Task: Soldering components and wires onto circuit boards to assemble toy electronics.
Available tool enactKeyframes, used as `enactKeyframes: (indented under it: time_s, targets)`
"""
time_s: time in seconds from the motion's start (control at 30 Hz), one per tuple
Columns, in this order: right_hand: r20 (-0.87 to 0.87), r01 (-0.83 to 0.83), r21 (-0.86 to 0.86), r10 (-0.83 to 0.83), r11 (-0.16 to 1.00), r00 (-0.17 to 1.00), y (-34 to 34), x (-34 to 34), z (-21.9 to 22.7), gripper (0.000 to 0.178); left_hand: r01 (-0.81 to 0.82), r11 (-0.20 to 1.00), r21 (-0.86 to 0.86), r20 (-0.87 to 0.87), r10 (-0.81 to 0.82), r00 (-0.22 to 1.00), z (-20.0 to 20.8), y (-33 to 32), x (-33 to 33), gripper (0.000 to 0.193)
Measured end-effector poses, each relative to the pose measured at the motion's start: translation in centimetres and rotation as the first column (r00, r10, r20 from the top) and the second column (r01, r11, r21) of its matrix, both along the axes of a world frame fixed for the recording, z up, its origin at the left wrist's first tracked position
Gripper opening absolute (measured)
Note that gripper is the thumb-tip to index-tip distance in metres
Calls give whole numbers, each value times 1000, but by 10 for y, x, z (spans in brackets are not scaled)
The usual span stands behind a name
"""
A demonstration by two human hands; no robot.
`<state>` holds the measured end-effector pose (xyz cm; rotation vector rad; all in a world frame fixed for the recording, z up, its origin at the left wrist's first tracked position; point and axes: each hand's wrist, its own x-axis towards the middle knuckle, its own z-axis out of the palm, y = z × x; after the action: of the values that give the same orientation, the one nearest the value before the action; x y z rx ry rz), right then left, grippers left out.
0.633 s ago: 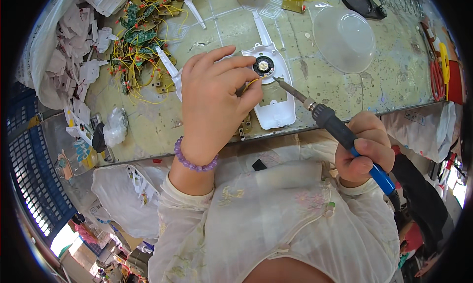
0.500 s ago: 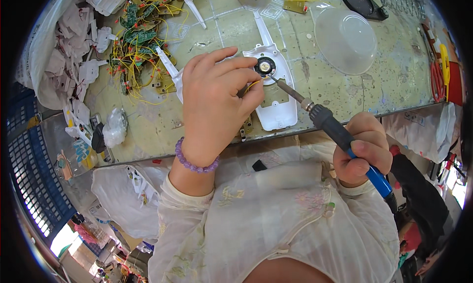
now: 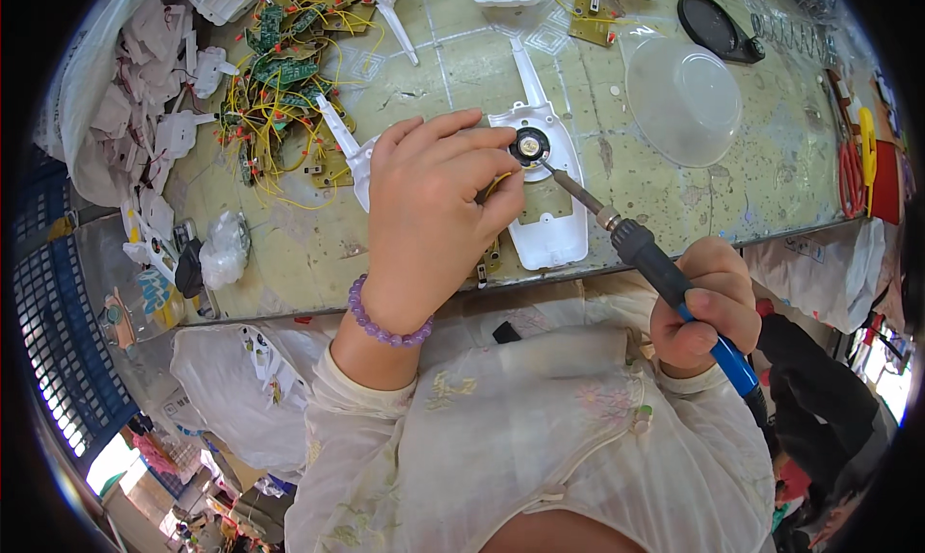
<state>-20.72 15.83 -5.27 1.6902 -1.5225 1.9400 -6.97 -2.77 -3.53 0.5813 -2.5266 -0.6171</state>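
A white plastic housing (image 3: pixel 551 242) with a long narrow handle lies on the bench in front of me. Set into it is a small round black speaker (image 3: pixel 529 146) with a silvery centre. My left hand (image 3: pixel 429 201) reaches over from the left, its index fingertip at the speaker's rim. Between its thumb and fingers a yellow wire (image 3: pixel 498 181) shows, pinched close to the speaker; the wire's end is hard to see. My right hand (image 3: pixel 708 307) grips a soldering iron (image 3: pixel 665 269) with a blue and black handle. The iron's tip meets the speaker's lower right edge.
Green circuit boards with yellow wires (image 3: pixel 284 71) are heaped at the far left, beside a pile of white plastic parts (image 3: pixel 145 91). A translucent bowl (image 3: pixel 684 105), a black oval part (image 3: pixel 713 25) and a small board (image 3: pixel 591 28) lie toward the back right. Red-handled pliers (image 3: pixel 851 182) rest at the right edge.
The view has shifted a little, so the bench things sit slightly lower and farther right. Both hands keep nearly the same pose, with the iron's tip still at the speaker's edge.
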Motion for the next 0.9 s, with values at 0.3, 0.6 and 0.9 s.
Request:
enactKeyframes:
  time_s: [0.3,0.6,0.9]
  targets:
    - [-57,-40,66,43,997,997,-1,-2,4,25,-10,1000,-13,16,10,1000,1,0,0,4]
    - [-117,33,43,-28,999,993,-4,3,9,29,3,998,-59,18,-2,1000,4,2,0,7]
    - [-242,-82,236,140,968,960,-8,-8,40,19,-4,999,-33,0,4,1000,7,0,0,7]
